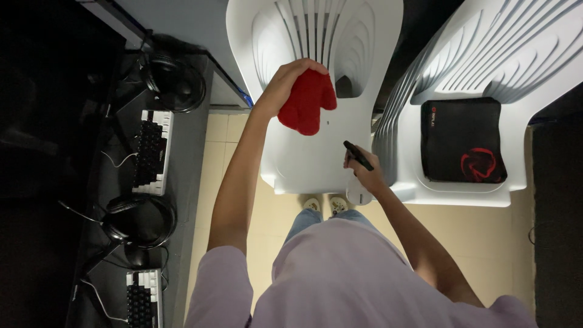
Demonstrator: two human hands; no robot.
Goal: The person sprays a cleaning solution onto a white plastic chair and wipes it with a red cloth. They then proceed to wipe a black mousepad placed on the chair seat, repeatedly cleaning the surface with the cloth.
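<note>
Red cloth (pixel 308 101) over white chair (pixel 316 164)

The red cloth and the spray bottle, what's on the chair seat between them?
In the head view, only bare white chair seat lies between the red cloth and the spray bottle, apart from one tiny dark speck.

Dim overall — the left side from seven to eleven o'clock sinks into near-black; the white chairs (pixel 316 91) at twelve to two catch soft glare; wide-angle bending at the edges; focus fairly sharp.
</note>
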